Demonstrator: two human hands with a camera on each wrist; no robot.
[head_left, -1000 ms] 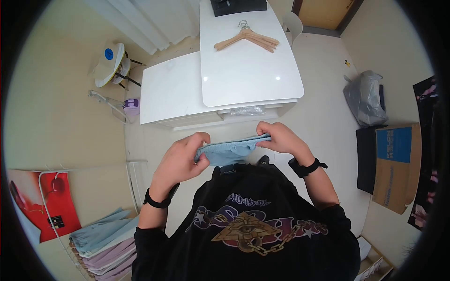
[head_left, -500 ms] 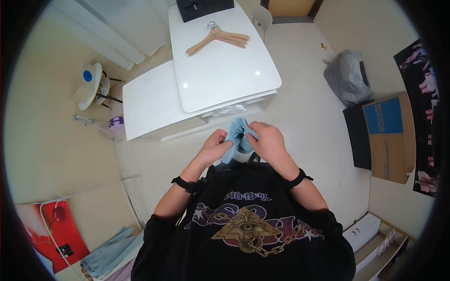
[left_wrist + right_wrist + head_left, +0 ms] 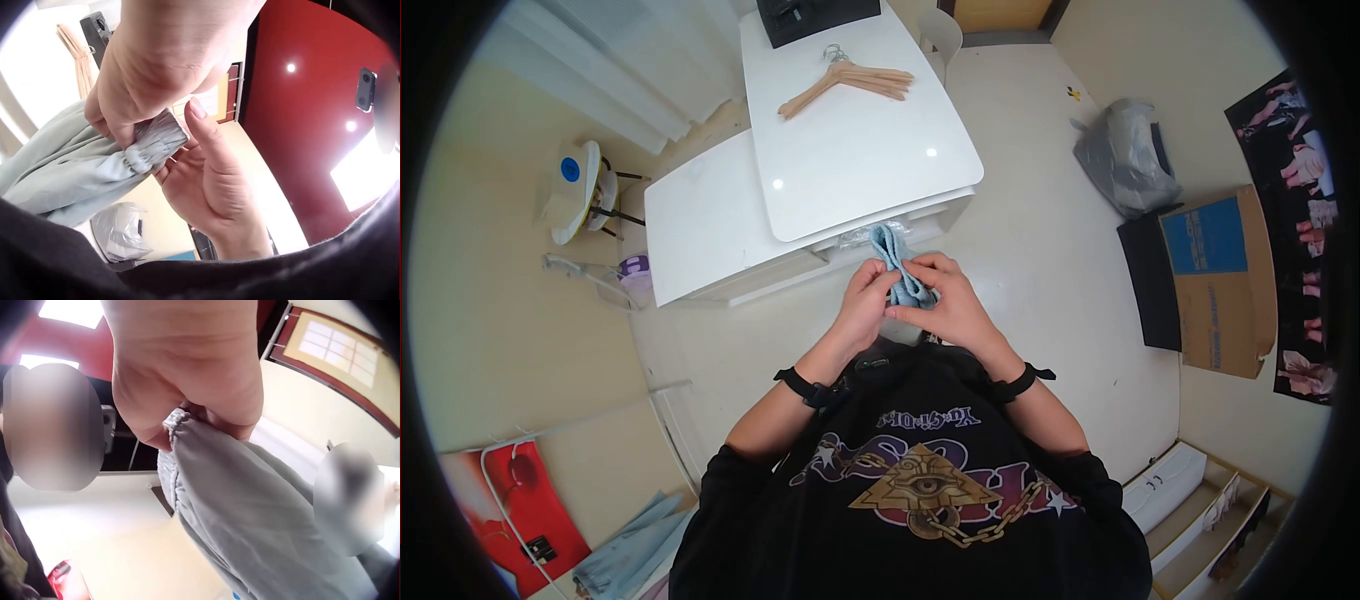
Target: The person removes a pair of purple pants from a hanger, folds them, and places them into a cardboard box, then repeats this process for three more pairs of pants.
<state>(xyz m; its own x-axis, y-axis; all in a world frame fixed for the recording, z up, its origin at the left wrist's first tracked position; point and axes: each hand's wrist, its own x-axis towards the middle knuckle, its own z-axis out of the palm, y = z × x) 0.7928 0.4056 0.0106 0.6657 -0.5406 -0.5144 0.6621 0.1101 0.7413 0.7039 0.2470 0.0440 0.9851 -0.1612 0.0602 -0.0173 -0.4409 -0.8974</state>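
In the head view a light blue garment point(image 3: 886, 240) with a gathered elastic waistband hangs in front of the person's body, its top folded together. The left hand point(image 3: 866, 305) pinches the waistband from the left. Opposite it, the right hand point(image 3: 953, 303) holds the bunched band between thumb and fingers. Seen from the left wrist, the cloth point(image 3: 65, 172) falls away in loose folds, and the right thumb stands apart from the band's end. In the right wrist view the ruffled band passes between the right hand's point(image 3: 187, 375) thumb and fingers.
Ahead stands a white table point(image 3: 860, 180) with wooden hangers point(image 3: 845, 80) on it and a lower white cabinet point(image 3: 700, 220) alongside. A grey plastic bag point(image 3: 1128, 160) and a cardboard box point(image 3: 1225, 310) are at the right. Light blue clothes point(image 3: 635, 550) hang at lower left.
The garment's waistband, first stretched wide between the hands, is now folded together. Both hands have come close to each other, and the head view has shifted so the table appears further left.
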